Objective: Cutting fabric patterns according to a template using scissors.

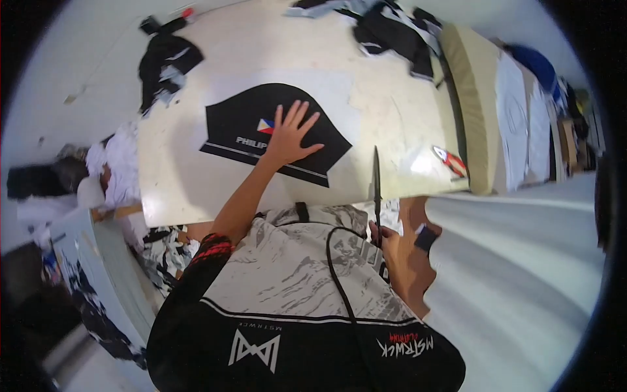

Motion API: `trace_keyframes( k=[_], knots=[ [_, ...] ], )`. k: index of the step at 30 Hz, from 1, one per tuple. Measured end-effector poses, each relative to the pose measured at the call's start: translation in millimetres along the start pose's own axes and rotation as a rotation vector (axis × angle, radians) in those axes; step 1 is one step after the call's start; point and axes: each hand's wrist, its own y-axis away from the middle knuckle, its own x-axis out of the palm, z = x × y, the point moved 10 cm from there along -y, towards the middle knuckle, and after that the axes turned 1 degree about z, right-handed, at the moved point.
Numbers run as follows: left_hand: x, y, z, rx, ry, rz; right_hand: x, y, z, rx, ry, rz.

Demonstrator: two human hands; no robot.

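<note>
My left hand (292,134) lies flat with fingers spread on a black cut fabric piece (261,117) that carries a small flag patch and white stripes, spread on a pale worktable (366,91). My right hand (388,245) sits low near my body at the table's front edge, closed on the handles of long dark scissors (377,179) whose blades point up over the table edge. A black cord runs down my patterned shirt.
Heaps of black and white cloth scraps (392,29) lie at the table's far right, another dark heap (163,62) at the far left corner. A small red and white item (450,162) rests near the right edge. White fabric (516,124) is stacked to the right; more cloth lies left on the floor.
</note>
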Motion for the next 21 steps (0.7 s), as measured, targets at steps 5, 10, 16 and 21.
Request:
trace_keyframes(
  k=[5, 10, 16, 21],
  knots=[
    [-4.5, 58.3, -2.4, -0.211, -0.089, -0.064, -8.7, 45.3, 38.8, -0.142, -0.205, 0.265],
    [-24.0, 124.2, 19.5, -0.405, -0.190, 0.040, -10.1, 47.5, 49.6, -0.140, -0.067, 0.477],
    [-39.2, 150.3, 30.6, -0.480, -0.183, 0.036, 0.2, 24.0, 59.1, 0.004, -0.071, 0.695],
    [-45.3, 160.0, 21.9, -0.442, -0.155, 0.020, 17.5, -4.7, 64.1, -0.100, 0.047, 0.732]
  ],
)
